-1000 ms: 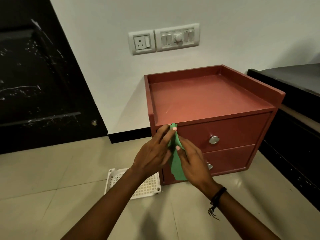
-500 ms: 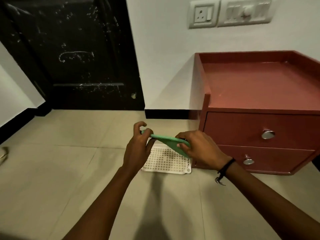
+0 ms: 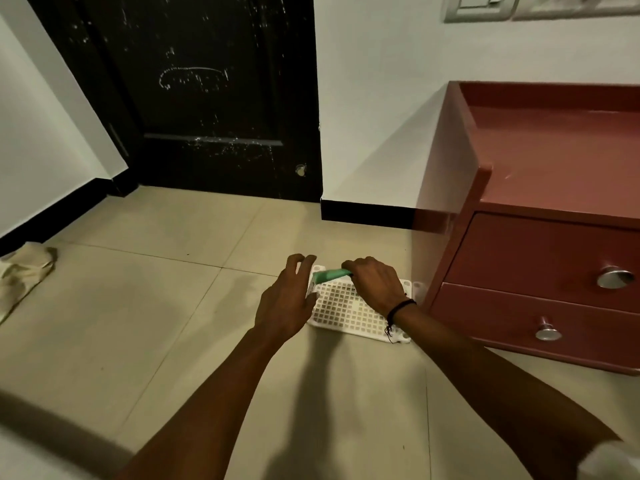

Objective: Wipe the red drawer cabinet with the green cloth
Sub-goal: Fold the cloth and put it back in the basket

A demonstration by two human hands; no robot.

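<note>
White perforated plastic tray (image 3: 349, 311) laid flat on beige tiled floor (image 3: 145, 306). Black door (image 3: 207, 95) set in white wall (image 3: 377, 98); white scuffs and scrawl noted on door face, small round fitting near lower right corner. Black skirting (image 3: 367, 213) run along wall base. Crumpled beige cloth (image 3: 20, 275) left on floor at left edge, against skirting. Socket plate (image 3: 479, 6) mounted high on wall, cut by top edge; second plate beside it, blurred.
</note>
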